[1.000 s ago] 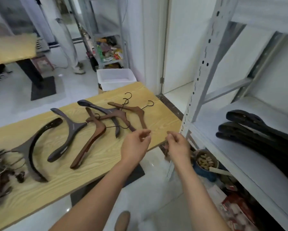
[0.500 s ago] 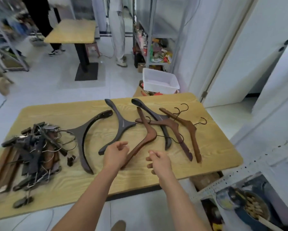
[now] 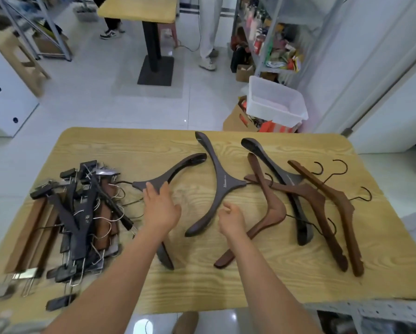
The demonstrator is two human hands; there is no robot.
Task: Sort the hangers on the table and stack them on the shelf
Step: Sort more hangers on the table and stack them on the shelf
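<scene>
You've got a light wood-grain bench (image 3: 250,285) on a white tiled floor, with a white plastic bin (image 3: 274,102) and a cluttered rack (image 3: 269,44) behind it. On the bench's far left there's a tangled pile of clip hangers (image 3: 81,213), too blurry to count. Just right of it lies a curved dark hanger (image 3: 178,167). Your left hand (image 3: 160,208) rests flat on its middle with the fingers spread, and your forearm covers part of its lower arm. Next comes a second dark hanger (image 3: 222,186). Your right hand (image 3: 232,219) hovers beside its lower end, fingers loosely curled, holding nothing. Right of that, a reddish-brown hanger (image 3: 272,208) is partly under your arm. Then a third dark one (image 3: 274,165) and two brown hangers (image 3: 322,206) overlap.
</scene>
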